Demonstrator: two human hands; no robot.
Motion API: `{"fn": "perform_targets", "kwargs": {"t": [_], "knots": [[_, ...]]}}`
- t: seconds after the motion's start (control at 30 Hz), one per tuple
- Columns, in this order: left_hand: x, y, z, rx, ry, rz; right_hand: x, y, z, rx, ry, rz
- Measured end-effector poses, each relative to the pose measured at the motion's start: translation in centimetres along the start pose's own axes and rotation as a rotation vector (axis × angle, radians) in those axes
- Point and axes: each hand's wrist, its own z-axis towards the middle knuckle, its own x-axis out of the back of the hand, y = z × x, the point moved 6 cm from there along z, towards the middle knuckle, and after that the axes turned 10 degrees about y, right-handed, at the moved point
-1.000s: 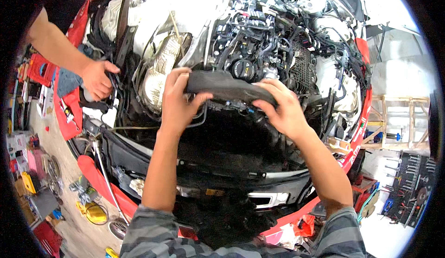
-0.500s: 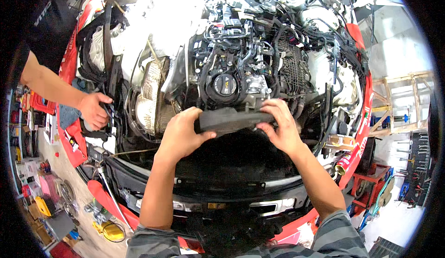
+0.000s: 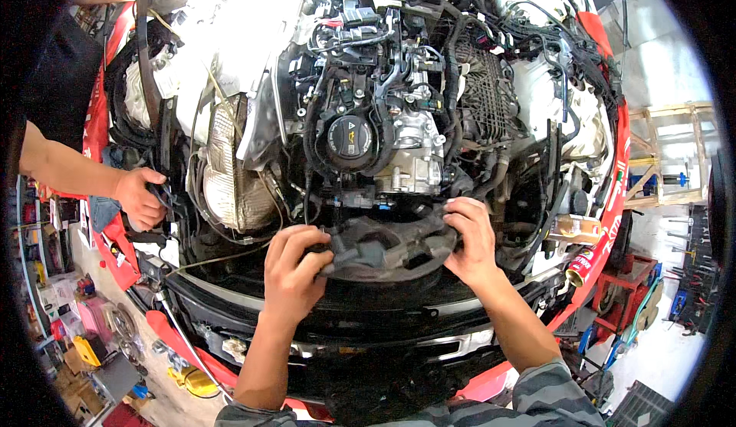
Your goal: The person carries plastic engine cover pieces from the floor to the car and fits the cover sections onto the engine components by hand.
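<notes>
A dark grey plastic engine part point(image 3: 383, 247), wide and ribbed, lies across the front of an open engine bay point(image 3: 383, 120). My left hand point(image 3: 295, 274) grips its left end, fingers curled over a black tube-like stub. My right hand point(image 3: 469, 239) holds its right end, fingers wrapped over the top edge. Just behind the part sits the engine with a round black oil filler cap point(image 3: 350, 136). Both forearms rise from the lower edge over the black front crossmember point(image 3: 337, 316).
Another person's hand point(image 3: 140, 197) holds the car's left front edge. A spray can point(image 3: 586, 262) rests at the right of the bay. Tools and yellow items litter the floor at lower left point(image 3: 92, 350); red tool carts point(image 3: 621, 289) stand at right.
The dark part has come down and toward me with both hands, tilting so its ribbed underside shows. The other person's hand has shifted slightly along the car's edge.
</notes>
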Motion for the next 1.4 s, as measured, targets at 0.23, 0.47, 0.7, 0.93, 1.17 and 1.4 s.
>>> {"fn": "perform_targets", "kwargs": {"t": [0.23, 0.47, 0.7, 0.93, 1.17, 1.4], "knots": [[2.8, 5.0, -3.3, -0.200, 0.235, 0.051, 3.3, -2.9, -0.6, 0.028, 0.075, 0.007], [6.6, 10.7, -7.0, -0.147, 0.553, 0.136, 9.8, -10.6, -2.9, 0.049, 0.393, -0.053], [9.7, 15.3, -10.1, 0.254, 0.251, -0.203, 15.2, -18.1, -8.6, -0.275, 0.333, 0.055], [10.4, 19.0, -17.4, 0.509, -0.354, -0.557, 20.7, -25.0, -14.7, -0.284, 0.160, 0.043], [10.6, 28.0, -19.4, 0.036, -0.498, -0.277, 25.0, -28.7, -19.1, -0.133, 0.137, 0.050], [9.2, 37.7, -20.3, -0.086, -0.063, 0.064, 29.8, -25.4, -23.6, -0.092, 0.362, 0.110]]}}
